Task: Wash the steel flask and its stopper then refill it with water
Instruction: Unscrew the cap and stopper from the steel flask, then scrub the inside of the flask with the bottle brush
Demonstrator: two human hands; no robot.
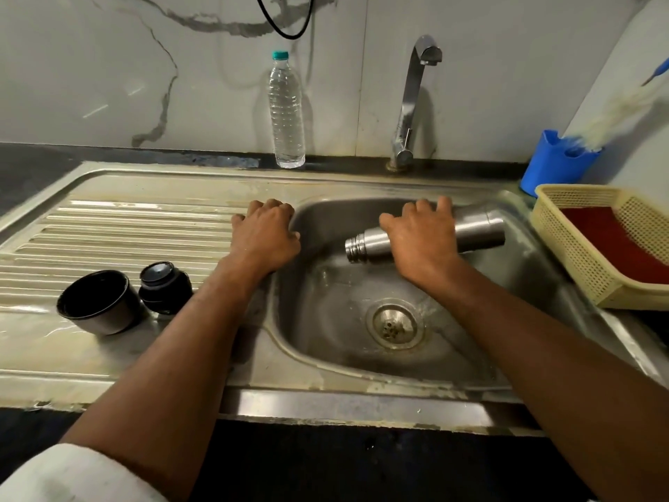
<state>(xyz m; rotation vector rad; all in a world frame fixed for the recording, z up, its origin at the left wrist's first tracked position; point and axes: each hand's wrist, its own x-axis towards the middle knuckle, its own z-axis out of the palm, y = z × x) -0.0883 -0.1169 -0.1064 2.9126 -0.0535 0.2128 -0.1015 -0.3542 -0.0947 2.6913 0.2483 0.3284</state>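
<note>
Your right hand (421,235) grips the steel flask (478,230) sideways over the sink (470,356), mouth tipped down, probably to drain. Your left hand (266,235), fingers curled and holding nothing, braces on the rim (stopper (164,286) waits on the drainboard).

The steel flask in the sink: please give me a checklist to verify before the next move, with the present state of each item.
1. Steel flask gripped by right hand: ok.
2. Flask mouth uncapped: ok.
3. Stopper and cup lid within reach on the drainboard: ok.
4. Tap running: not ok, no water seen.
5. Left hand free, resting on the sink edge: ok.
6. Flask inside clean: cannot tell.
</note>
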